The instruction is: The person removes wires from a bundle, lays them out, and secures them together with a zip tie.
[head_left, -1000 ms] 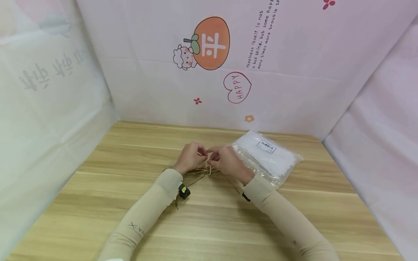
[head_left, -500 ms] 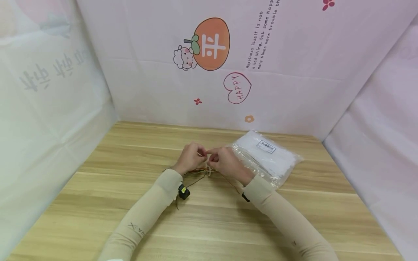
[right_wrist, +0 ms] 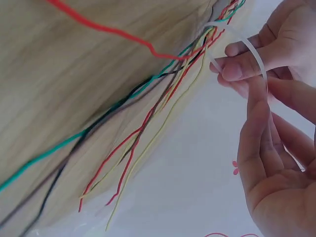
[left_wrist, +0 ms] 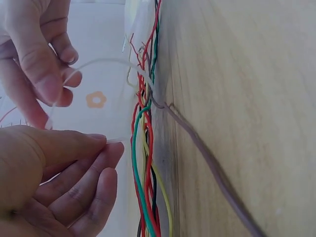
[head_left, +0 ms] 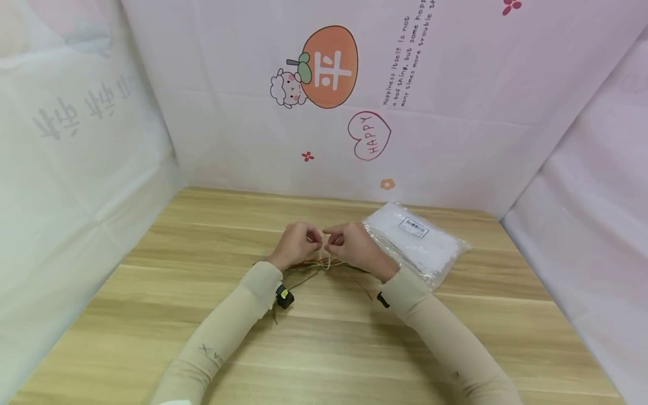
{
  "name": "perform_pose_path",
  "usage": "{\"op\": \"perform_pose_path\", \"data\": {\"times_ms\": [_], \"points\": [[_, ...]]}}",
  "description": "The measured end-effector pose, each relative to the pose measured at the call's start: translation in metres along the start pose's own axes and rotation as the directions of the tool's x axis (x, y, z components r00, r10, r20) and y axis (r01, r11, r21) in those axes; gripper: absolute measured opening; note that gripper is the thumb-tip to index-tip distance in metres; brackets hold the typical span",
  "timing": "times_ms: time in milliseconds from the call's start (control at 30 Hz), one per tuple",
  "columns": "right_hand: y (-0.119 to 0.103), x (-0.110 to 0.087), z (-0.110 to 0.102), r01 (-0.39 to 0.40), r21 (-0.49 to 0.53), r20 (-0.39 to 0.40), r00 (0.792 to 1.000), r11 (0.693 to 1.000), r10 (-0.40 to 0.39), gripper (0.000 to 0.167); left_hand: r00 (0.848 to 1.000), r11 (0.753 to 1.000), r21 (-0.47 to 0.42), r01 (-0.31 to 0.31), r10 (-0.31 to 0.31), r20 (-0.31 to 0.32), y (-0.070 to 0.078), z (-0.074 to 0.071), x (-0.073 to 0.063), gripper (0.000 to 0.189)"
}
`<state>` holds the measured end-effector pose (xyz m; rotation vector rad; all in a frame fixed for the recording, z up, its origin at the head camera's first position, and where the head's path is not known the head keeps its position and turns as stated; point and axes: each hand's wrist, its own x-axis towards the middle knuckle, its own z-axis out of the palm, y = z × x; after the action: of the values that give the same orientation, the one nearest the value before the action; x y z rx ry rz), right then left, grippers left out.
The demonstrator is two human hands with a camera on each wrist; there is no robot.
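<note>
A translucent white cable tie (left_wrist: 106,61) is looped around a bundle of thin wires (left_wrist: 146,163) in red, green, yellow, black and brown. With thumb and forefinger, my left hand (head_left: 293,246) pinches one end of the tie just beside the bundle. My right hand (head_left: 358,248) holds the other part of the strap, which arcs up from the wires to its fingertips in the right wrist view. Its forefinger is stretched toward the left hand. The loop is wide and stands off the wires. Both hands are close together above the bundle.
A clear plastic bag (head_left: 420,239) with white contents and a barcode label lies behind the right hand. One brown wire (left_wrist: 207,158) strays from the bundle over the wooden table (head_left: 324,349). A printed white cloth (head_left: 228,140) encloses the back and sides.
My right hand has shifted slightly right, and its thumb and forefinger have spread apart. The tie's loop leans a little to the right. My left hand stays in place.
</note>
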<state>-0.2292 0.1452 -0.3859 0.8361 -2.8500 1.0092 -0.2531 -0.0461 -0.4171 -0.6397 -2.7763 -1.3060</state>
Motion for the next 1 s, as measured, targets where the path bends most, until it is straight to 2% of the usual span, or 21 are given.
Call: {"op": "perform_pose_path", "data": {"times_ms": [200, 400, 633, 1000], "points": [[0.0012, 0.0018, 0.0025, -0.004, -0.057, 0.066, 0.998, 0.998, 0.008, 0.038, 1.000, 1.000, 0.026, 0.006, -0.006, 0.000, -0.0004, -0.0008, 0.0001, 0.008], [-0.0020, 0.0009, 0.0019, -0.016, -0.096, 0.067, 0.997, 0.995, 0.023, 0.037, 1.000, 1.000, 0.024, -0.008, 0.008, 0.005, 0.0015, -0.0008, 0.0021, 0.007], [-0.0043, 0.0007, -0.0009, -0.008, -0.073, 0.069, 0.998, 0.997, 0.013, 0.037, 1.000, 1.000, 0.025, -0.007, 0.007, 0.004, 0.0047, -0.0015, 0.0008, 0.007], [-0.0033, 0.0013, 0.0001, -0.003, -0.097, 0.082, 0.997, 0.995, 0.011, 0.036, 1.000, 0.999, 0.039, -0.016, 0.016, -0.002, 0.0045, -0.0006, 0.0002, 0.008]]}}
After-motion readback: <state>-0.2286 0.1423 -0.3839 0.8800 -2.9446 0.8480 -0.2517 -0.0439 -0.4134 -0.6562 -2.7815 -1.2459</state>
